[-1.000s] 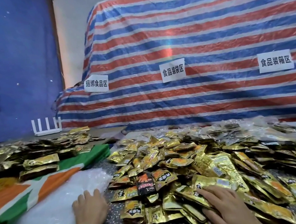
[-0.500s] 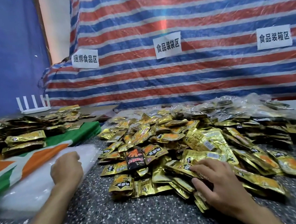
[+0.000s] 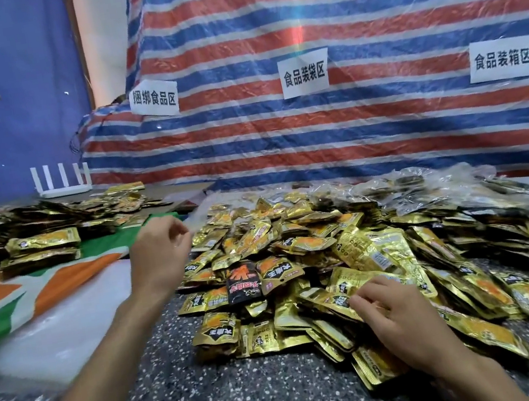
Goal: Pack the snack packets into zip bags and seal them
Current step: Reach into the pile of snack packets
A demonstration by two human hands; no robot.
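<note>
A big heap of gold snack packets point(image 3: 315, 247), with one black and red packet point(image 3: 243, 281) in it, covers the speckled table point(image 3: 252, 396). My right hand point(image 3: 403, 320) lies on the heap's near edge, fingers bent and pinching a gold packet. My left hand point(image 3: 160, 251) hovers above the heap's left edge, fingers loosely curled, with nothing visible in them. A stack of clear zip bags point(image 3: 67, 321) lies flat at the left. Clear bags filled with packets point(image 3: 427, 185) are piled behind the heap at the right.
A second pile of gold packets point(image 3: 36, 236) rests on a green, orange and white sheet point(image 3: 12, 299) at the far left. A white router point(image 3: 61, 182) stands behind it. A striped tarp point(image 3: 333, 33) with three paper signs rises behind the table.
My left hand has lifted off the stack of zip bags and moved right and up towards the heap. My right hand stays on the near packets, fingers curling in.
</note>
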